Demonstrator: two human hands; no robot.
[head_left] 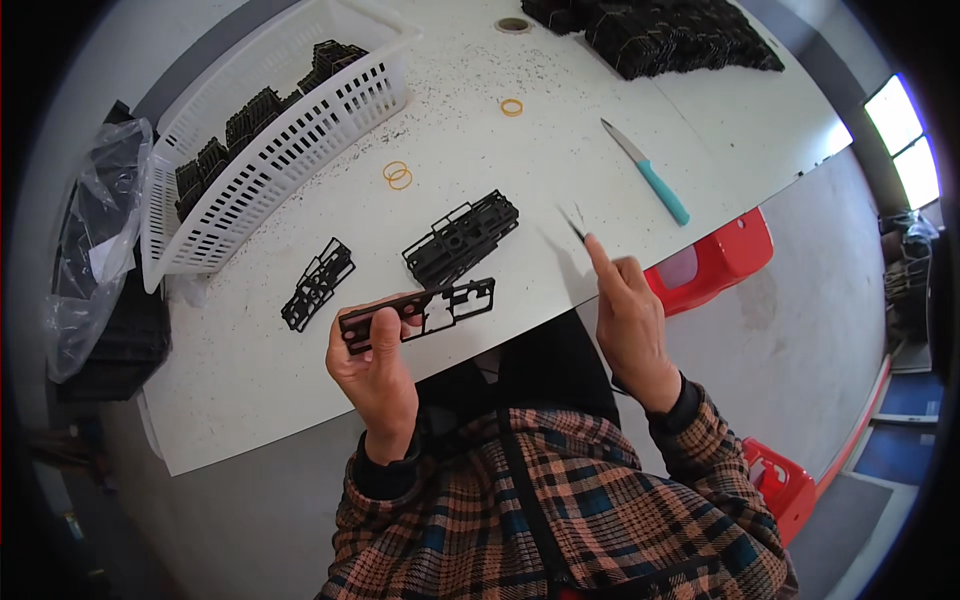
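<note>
Gripping a black plastic frame [420, 308], left hand [378, 365]; right hand [628, 320] pinches maybe a sliver; trimmed stack [462, 236] at 12 o'clock, basket [280, 130] unfinished.

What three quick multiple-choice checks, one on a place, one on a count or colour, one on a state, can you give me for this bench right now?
1. Where does the knife lie?
A. In the basket
B. On the table, right of the rubber bands
C. On the red stool

2. What colour is the knife's handle?
A. Teal
B. Yellow
C. White

3. What is the left hand doing?
A. Resting flat, empty
B. Gripping a black plastic frame
C. Holding the knife

Answers: 1 B, it rests on the white table beyond the right hand. 2 A, the handle shows teal. 3 B, thumb and fingers clamp the black plastic frame.
</note>
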